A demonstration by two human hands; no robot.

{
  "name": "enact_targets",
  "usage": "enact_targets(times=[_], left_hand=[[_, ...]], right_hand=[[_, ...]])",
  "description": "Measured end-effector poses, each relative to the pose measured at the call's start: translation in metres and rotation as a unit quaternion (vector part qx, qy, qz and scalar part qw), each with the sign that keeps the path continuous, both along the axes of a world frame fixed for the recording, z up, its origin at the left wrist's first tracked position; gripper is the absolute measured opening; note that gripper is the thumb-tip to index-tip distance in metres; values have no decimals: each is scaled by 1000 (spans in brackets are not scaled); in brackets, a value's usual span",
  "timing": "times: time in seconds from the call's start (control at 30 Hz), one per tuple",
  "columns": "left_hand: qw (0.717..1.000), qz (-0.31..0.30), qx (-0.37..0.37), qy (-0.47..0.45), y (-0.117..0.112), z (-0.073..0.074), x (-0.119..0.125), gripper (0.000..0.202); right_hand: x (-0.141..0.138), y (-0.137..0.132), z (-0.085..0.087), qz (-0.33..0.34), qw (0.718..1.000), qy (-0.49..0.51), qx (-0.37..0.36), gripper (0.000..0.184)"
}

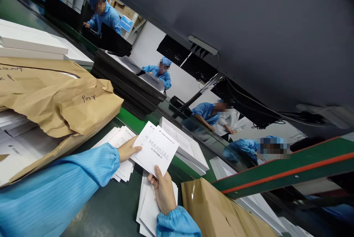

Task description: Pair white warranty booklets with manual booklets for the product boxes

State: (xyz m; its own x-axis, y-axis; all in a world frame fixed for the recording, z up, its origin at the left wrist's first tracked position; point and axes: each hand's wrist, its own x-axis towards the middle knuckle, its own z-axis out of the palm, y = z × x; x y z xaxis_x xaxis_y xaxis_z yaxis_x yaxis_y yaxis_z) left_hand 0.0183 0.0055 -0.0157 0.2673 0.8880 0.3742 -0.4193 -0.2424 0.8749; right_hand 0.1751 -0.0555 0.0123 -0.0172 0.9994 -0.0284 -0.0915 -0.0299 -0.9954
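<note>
My left hand [128,149] pinches the left edge of a white booklet, mostly covered by another one in front. That front booklet, a white manual [159,150] printed "MANUAL" and "HYTAB", is gripped at its lower edge by my right hand [163,189], thumb on top. The two overlap in the air above the green table. Beneath my left hand lies a loose pile of white booklets [121,137]. A second booklet stack [149,205] sits under my right hand, partly hidden by it.
A torn brown paper package [91,107] of printed sheets fills the left; another brown package [221,211] stands at right. White boxes [185,143] and stacked black trays [124,82] lie beyond. A green beam [290,168] crosses at right. Several people in blue work along the line.
</note>
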Motion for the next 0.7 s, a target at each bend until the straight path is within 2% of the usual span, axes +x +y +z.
enact_targets(times=[0.13, 0.53, 0.7], left_hand=[[1000, 2, -2, 0, -2, 2, 0, 52], [1000, 3, -17, -15, -7, 5, 0, 51], [999, 1, -47, -20, -9, 7, 0, 50]], right_hand=[[1, 1, -1, 1, 1000, -31, -2, 26], [4, 2, -9, 2, 986, -168, 12, 38], [3, 2, -9, 15, 981, -192, 24, 39]])
